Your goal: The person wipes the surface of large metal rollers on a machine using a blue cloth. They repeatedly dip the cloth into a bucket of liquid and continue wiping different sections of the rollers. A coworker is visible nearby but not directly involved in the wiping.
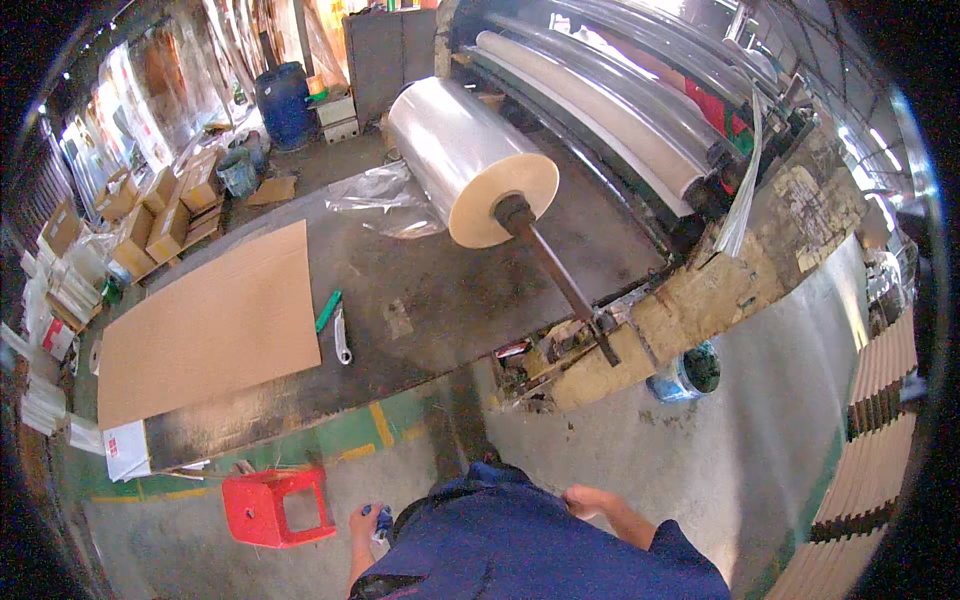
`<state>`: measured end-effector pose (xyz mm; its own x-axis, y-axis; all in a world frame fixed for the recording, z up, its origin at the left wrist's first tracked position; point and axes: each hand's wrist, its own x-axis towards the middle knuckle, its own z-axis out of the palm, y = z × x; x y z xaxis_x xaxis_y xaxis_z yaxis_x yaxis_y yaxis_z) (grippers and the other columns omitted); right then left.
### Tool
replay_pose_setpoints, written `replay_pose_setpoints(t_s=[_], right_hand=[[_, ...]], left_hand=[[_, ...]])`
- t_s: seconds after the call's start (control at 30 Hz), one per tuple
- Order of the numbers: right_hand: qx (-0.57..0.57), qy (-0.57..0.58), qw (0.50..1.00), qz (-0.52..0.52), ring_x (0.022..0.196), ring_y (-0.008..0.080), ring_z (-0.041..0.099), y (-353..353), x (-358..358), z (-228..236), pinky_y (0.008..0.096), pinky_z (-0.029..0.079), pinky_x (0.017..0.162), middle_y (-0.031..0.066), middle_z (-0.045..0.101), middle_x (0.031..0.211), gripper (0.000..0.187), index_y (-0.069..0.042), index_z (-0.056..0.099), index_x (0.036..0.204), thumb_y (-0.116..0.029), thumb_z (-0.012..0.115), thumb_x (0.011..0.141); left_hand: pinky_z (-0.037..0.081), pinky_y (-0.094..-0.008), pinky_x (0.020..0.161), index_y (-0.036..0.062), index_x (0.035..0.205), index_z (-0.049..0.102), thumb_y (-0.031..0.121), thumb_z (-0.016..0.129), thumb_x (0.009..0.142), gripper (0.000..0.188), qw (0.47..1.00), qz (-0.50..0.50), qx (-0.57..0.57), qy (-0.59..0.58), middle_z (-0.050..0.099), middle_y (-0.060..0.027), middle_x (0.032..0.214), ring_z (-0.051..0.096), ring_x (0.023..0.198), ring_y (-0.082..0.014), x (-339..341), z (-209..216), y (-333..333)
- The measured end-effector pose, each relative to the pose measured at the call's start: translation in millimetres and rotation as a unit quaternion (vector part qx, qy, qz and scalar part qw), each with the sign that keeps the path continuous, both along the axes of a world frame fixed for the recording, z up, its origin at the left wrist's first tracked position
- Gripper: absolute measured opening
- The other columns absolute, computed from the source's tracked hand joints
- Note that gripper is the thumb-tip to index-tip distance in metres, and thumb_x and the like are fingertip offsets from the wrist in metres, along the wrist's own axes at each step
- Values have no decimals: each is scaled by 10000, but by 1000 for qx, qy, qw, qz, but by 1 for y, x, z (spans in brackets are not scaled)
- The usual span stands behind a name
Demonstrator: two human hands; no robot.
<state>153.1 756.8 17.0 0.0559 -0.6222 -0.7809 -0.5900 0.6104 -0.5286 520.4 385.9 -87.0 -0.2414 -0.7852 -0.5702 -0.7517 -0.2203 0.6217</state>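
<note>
Low beside my body, my left hand [360, 526] is closed around a small dark blue and white thing [382, 520] whose kind I cannot make out. On the other side of my blue shirt, my right hand [590, 502] hangs with its fingers curled in, and nothing shows in it. Ahead of me a large roll of clear film [460, 150] sits on a metal shaft [560, 270] above a dark worktable [430, 330]. A flat brown cardboard sheet [215, 325] lies on the table's left part. Beside it are a green tool [328, 310] and a pale-handled tool [342, 335].
A red plastic stool [240, 508] stands on the floor near my left hand. Machine rollers [610, 110] run along the back right. A blue bucket [680, 378] stands below the machine's frame. Stacked corrugated board [868, 440] lines the right; cartons [165, 215] and a blue barrel [285, 108] stand back left.
</note>
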Motion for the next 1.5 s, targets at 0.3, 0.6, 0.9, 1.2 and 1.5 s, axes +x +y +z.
replay_pose_setpoints(t_s=[0.3, 0.6, 0.9, 1.2, 1.5], right_hand=[[108, -236, 946, -195, 996, 138, 591, 64, -75, -28, 355, 475, 829, 29, 611, 1182, 391, -102, 568, 1259, -299, 501, 928], [42, -87, 774, -625, 887, 160, 640, 51, -70, -97, 362, 500, 704, 4, 667, 1077, 390, -133, 600, 1208, -359, 560, 893], [77, -271, 582, -763, 947, 209, 612, -92, 91, -155, 403, 488, 748, 58, 638, 1108, 451, -123, 578, 1211, -436, 523, 891], [28, -250, 525, -813, 1001, 259, 570, -150, 132, -168, 450, 471, 778, 117, 588, 1175, 544, -103, 533, 1251, -516, 425, 913], [35, -162, 518, -839, 879, 220, 587, -143, 101, -149, 406, 476, 685, 85, 625, 1075, 497, -102, 554, 1210, -489, 425, 925]], left_hand=[[531, -386, 707, 45, 1134, 576, 409, 682, 813, 496, 935, 120, 92, 320, 645, -102, 1003, 644, 851, -241, -194, 138, -41], [502, -445, 842, 135, 1182, 527, 450, 507, 906, 419, 717, -80, 336, 606, 601, -101, 1113, 601, 990, -279, -446, 259, -133], [530, -374, 757, 21, 1143, 528, 403, 487, 937, 435, 646, -100, 309, 691, 623, -121, 1039, 623, 907, -259, -645, 361, -194], [533, -362, 722, 95, 1079, 561, 380, 528, 930, 324, 647, -96, 184, 734, 643, -72, 971, 634, 848, -191, -719, 418, -284], [528, -413, 734, 111, 1299, 364, 326, 790, 720, 751, 630, 103, 57, 767, 539, -107, 1150, 595, 918, -246, -957, 511, -409]])
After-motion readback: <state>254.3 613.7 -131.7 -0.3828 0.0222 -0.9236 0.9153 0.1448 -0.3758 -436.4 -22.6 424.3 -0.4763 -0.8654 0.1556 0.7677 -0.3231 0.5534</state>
